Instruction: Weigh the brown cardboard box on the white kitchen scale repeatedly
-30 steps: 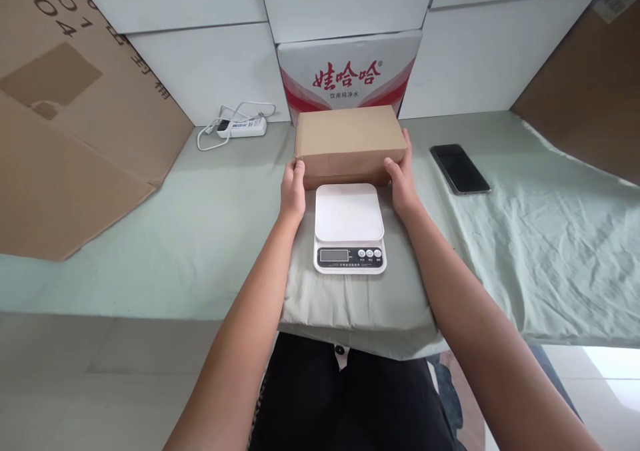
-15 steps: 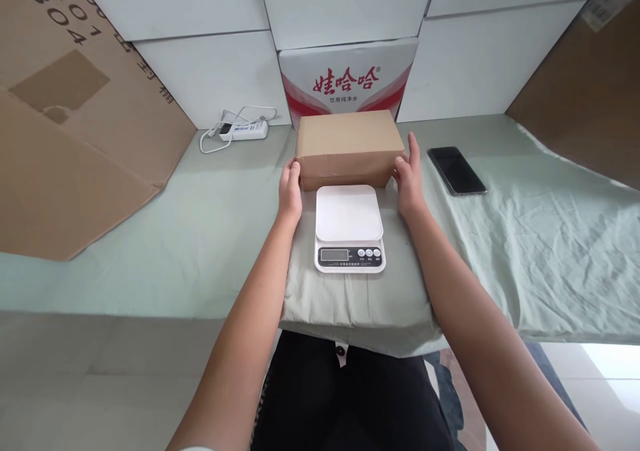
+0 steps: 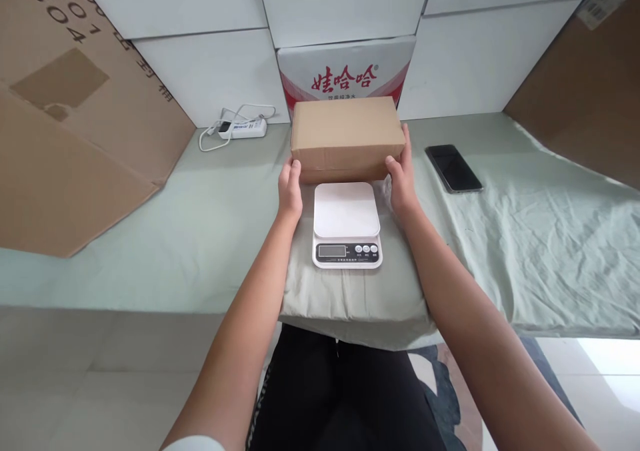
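A closed brown cardboard box (image 3: 347, 125) is held between my two hands, just behind a white kitchen scale (image 3: 347, 211). My left hand (image 3: 290, 189) grips the box's lower left corner, thumb on the front face and the other fingers partly hidden. At the right end, my right hand (image 3: 403, 176) is closed on the box, its thumb on the front and its fingers along the side. The scale's plate carries nothing, and its display looks blank. I cannot tell whether the box's underside touches the table.
Behind stands a white and red carton (image 3: 345, 71) against white panels. A black phone (image 3: 454, 169) lies to the right on the green cloth (image 3: 200, 237). A white power strip with a cable (image 3: 243, 129) sits at the back left. Large cardboard sheets (image 3: 75, 144) flank both sides.
The box has risen and tilted slightly, covering more of the carton behind. My right hand has closed in on its right end, its fingers now against the side.
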The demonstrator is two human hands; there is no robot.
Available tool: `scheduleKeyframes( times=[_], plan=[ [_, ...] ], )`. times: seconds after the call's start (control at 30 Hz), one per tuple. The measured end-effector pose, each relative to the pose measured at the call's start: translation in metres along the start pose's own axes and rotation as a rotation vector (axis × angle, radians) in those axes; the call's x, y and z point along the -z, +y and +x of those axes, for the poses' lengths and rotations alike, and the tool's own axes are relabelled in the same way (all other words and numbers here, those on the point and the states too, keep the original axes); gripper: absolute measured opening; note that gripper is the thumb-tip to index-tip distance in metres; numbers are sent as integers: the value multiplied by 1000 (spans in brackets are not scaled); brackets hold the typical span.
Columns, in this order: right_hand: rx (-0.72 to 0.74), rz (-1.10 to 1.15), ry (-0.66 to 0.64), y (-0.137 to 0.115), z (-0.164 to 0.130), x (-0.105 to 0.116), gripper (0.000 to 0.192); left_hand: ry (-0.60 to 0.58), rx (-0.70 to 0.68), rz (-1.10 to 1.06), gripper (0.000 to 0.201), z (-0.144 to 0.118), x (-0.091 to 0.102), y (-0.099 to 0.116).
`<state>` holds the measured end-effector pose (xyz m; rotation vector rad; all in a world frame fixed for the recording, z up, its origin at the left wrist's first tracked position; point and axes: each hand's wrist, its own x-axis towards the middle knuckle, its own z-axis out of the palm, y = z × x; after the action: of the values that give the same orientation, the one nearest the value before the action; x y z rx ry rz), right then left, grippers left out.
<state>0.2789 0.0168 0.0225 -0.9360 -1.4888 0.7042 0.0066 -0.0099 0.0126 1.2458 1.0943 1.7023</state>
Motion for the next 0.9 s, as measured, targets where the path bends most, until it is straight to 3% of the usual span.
scheduleKeyframes(
  times=[0.13,0.23,0.43,0.9],
  plan=[
    [64,-16,13,-35,-16,5,125,-9,-142,49,87,-24,2,24],
    [67,-60,-2,-57,-50,19,119,-15,-155,41,78,-59,8,41],
    [48,-49,42,-60,-120,42,108,-78,-101,30,62,-118,20,54],
    [51,-91,90,-61,-123,44,93,-37,-51,74,71,-129,22,55]
  ],
)
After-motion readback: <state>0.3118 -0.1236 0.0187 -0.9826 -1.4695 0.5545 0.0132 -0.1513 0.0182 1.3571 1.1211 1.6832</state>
